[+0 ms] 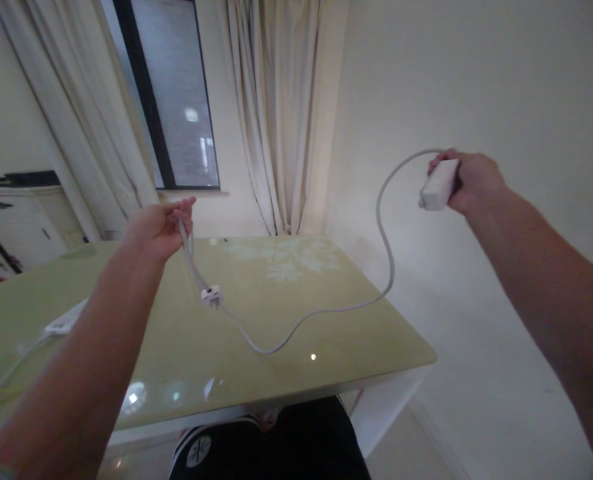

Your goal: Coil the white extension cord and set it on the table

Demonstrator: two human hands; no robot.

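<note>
My right hand [476,179] is raised at the right, closed around a white power strip [439,187]. From the strip a white cord [387,233] runs down in a loose curve over the table and back up to the left. My left hand [169,227] is closed on a looped part of that cord above the table. Just below it hangs a white plug [211,296] with its prongs showing, close beside the cord. The far side of the strip is hidden by my right hand.
A glossy pale green table [256,393] spreads in front of my legs. Another white power strip [66,319] with a cord lies at its left, partly behind my left forearm. A wall [476,87] borders the right; a cabinet [21,220], curtains [281,100] and a window [176,100] stand behind.
</note>
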